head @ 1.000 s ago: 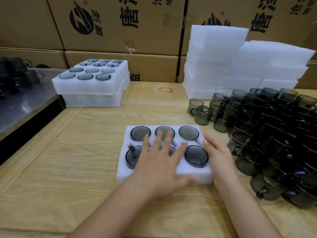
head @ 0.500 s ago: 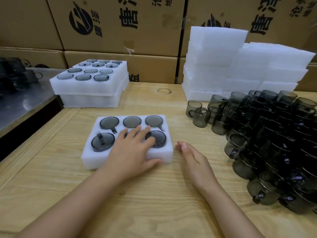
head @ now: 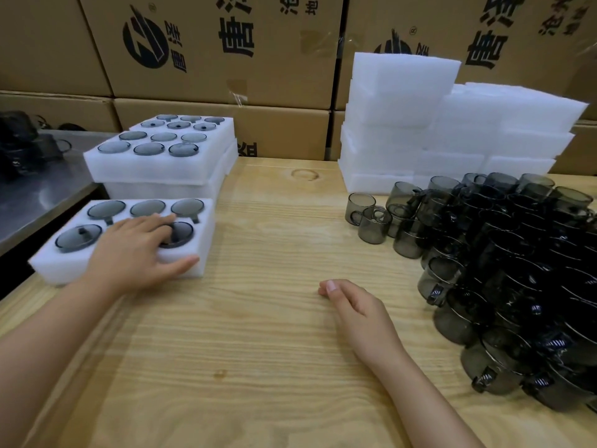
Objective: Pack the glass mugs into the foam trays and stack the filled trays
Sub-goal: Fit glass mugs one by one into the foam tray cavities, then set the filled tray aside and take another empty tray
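Head view: left hand (head: 129,250) slid filled tray (head: 208,234) further left, beside stack (head: 155,173).

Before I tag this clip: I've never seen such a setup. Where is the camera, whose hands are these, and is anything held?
There is no machine here. One camera, worn on a person's head, looks forward and down, so both arms are the wearer's own. The left hand lies flat, fingers spread, on a white foam tray with smoky glass mugs in its holes, at the left edge of the wooden table. The right hand rests on the wood, loosely curled, holding nothing. Behind the tray stands a stack of filled trays; at back right, piles of white foam blocks; at right, a heap of loose mugs. Cardboard boxes line the back.
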